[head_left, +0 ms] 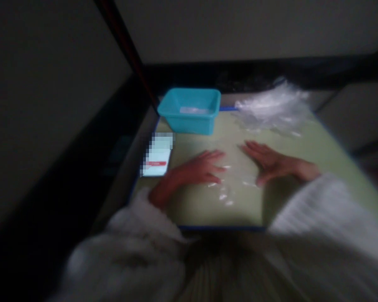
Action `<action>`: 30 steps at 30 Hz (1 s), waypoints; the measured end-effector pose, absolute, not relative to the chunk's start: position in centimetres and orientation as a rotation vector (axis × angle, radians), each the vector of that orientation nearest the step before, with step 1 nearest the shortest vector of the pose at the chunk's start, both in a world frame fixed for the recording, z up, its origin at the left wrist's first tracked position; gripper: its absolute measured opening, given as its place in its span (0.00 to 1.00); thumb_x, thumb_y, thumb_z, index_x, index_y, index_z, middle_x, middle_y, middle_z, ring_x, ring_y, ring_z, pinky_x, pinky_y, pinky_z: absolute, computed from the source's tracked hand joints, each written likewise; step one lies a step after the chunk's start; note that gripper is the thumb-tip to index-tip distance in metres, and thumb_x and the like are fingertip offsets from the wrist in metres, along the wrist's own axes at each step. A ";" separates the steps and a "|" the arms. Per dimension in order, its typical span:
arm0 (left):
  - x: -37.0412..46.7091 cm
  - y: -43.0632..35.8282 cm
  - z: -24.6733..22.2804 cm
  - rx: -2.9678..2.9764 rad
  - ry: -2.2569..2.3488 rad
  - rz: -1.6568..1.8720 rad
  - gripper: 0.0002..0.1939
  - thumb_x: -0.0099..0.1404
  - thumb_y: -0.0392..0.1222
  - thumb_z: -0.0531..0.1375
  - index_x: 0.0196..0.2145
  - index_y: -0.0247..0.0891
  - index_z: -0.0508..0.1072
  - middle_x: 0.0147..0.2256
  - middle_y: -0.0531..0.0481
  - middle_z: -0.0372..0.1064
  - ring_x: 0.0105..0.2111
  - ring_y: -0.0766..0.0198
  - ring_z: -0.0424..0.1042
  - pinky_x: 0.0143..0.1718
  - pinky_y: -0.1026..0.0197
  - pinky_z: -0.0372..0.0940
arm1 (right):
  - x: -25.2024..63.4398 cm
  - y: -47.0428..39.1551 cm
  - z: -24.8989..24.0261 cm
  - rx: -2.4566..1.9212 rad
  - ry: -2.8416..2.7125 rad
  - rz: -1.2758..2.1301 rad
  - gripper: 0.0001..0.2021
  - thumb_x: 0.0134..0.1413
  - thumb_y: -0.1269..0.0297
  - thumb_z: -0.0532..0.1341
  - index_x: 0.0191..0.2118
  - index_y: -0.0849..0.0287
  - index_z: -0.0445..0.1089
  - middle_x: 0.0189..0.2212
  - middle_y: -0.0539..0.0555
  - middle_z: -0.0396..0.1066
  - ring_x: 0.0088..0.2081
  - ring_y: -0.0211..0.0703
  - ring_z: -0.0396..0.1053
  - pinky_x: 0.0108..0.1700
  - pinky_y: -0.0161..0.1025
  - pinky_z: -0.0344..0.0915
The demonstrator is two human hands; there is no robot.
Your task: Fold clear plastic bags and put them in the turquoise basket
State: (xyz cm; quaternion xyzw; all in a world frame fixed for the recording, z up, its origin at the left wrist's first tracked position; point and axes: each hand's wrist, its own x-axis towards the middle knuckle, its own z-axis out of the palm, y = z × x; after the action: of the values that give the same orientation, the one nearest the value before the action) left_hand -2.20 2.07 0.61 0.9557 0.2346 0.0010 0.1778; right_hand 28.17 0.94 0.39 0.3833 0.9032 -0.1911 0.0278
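My left hand (204, 168) lies with its fingers spread at the left side of a clear plastic bag (234, 178) on the pale yellow-green table (201, 209). Across from it, my right hand (269, 163) is also spread, its thumb and fingers by the bag's right side. Neither hand is closed round anything. The bag is flat and transparent, with bright glints between and below my hands; its exact outline is hard to make out.
A turquoise basket (192, 123) with something pale inside stands at the table's back left. A lit phone (157, 155) lies at the left edge. Clear plastic bags (274, 107) are heaped at the back right. Blue trim (220, 228) runs along the near edge.
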 end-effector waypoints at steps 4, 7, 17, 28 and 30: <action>-5.5 4.1 0.9 2.598 0.845 -0.039 0.16 0.66 0.47 0.55 0.48 0.41 0.73 0.64 0.48 0.45 0.65 0.56 0.40 0.63 0.52 0.39 | 28.4 1.0 0.0 1.195 2.779 -0.593 0.56 0.41 0.35 0.60 0.67 0.55 0.27 0.67 0.62 0.26 0.65 0.67 0.29 0.61 0.65 0.36; -7.8 5.3 1.1 2.535 0.972 -0.061 0.15 0.66 0.46 0.54 0.43 0.39 0.76 0.63 0.48 0.50 0.64 0.57 0.43 0.62 0.53 0.42 | 28.8 1.1 0.1 1.199 2.781 -0.610 0.56 0.41 0.35 0.60 0.67 0.56 0.28 0.67 0.63 0.26 0.65 0.68 0.28 0.61 0.66 0.36; -6.4 4.7 1.1 2.634 1.214 0.235 0.17 0.64 0.44 0.53 0.48 0.35 0.71 0.59 0.45 0.59 0.58 0.58 0.59 0.60 0.54 0.52 | 22.5 -1.3 1.2 1.345 3.071 -0.547 0.51 0.52 0.40 0.55 0.65 0.56 0.17 0.67 0.63 0.25 0.66 0.61 0.27 0.62 0.63 0.34; 0.9 -1.6 -1.3 2.737 0.819 0.392 0.32 0.61 0.54 0.56 0.56 0.29 0.61 0.59 0.36 0.56 0.62 0.52 0.50 0.63 0.51 0.46 | 19.8 -3.2 -2.2 1.239 3.134 -0.455 0.60 0.42 0.33 0.56 0.65 0.60 0.16 0.67 0.67 0.26 0.66 0.60 0.27 0.62 0.62 0.35; 1.0 -1.8 -1.9 2.763 0.774 0.348 0.35 0.61 0.56 0.55 0.57 0.26 0.59 0.60 0.33 0.53 0.63 0.51 0.46 0.64 0.51 0.43 | 19.8 -3.2 -2.5 1.212 3.130 -0.465 0.60 0.42 0.32 0.56 0.65 0.60 0.17 0.67 0.67 0.27 0.66 0.61 0.27 0.61 0.63 0.35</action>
State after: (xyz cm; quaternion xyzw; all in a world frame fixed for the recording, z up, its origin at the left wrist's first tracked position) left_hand 1.01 -1.83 -1.87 0.9484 0.2658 0.1194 0.1252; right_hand 19.85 -3.18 -2.51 0.3549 0.9167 -0.1361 -0.1230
